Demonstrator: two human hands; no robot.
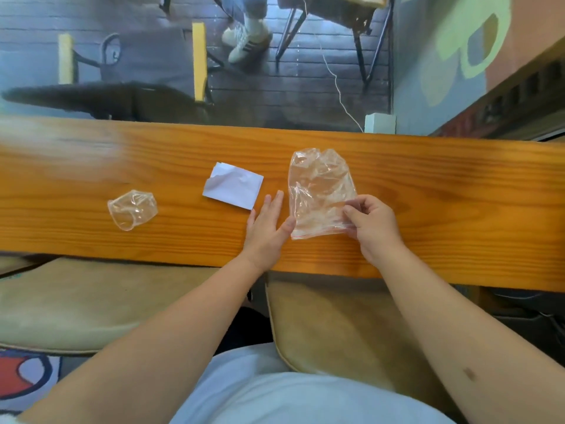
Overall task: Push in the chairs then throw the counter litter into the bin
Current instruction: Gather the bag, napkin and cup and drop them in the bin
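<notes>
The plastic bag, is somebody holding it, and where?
Yes. The right hand pinches the clear plastic bag at its near right corner, by the zip edge. The left hand lies flat beside it, holding nothing.

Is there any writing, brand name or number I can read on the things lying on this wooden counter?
None can be read.
The white paper: blank on the side that shows.
The clear plastic bag, pinched by the right hand: no print, only a red strip along its near edge.
The crumpled clear plastic piece: no label.
The left hand lies flat on the counter.
</notes>
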